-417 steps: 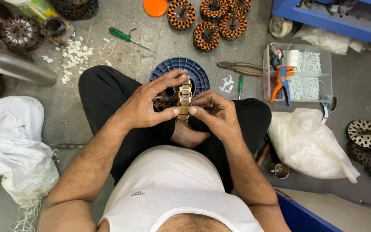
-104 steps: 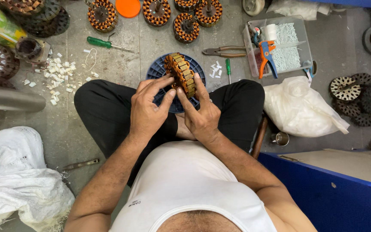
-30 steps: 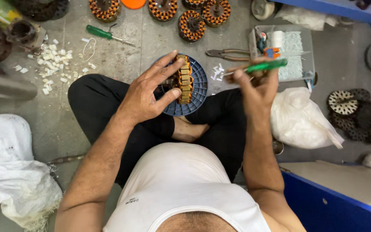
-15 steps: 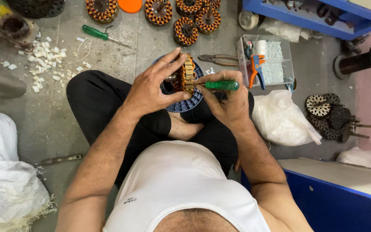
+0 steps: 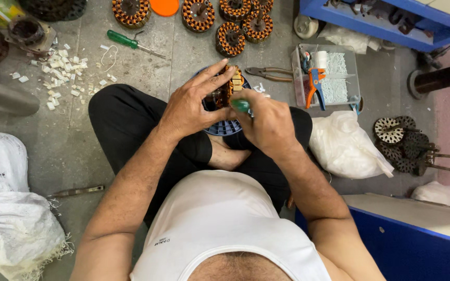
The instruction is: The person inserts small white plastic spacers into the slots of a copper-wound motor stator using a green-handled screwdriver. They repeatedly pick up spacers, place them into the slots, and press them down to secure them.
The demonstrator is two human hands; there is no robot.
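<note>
One copper-wound motor stator [image 5: 228, 86] stands on edge above a round blue plastic holder [image 5: 225, 126] in the lap of a person sitting cross-legged on the floor, its ring's long side running away from the body. The left hand [image 5: 194, 106] cups its left side with fingers spread across the top, while the right hand [image 5: 266, 122] is clenched around a green-handled tool [image 5: 240, 105] whose tip meets the windings. Further out lie pliers [image 5: 266, 73], a clear parts tray [image 5: 329, 78] and more wound stators [image 5: 235, 31].
</note>
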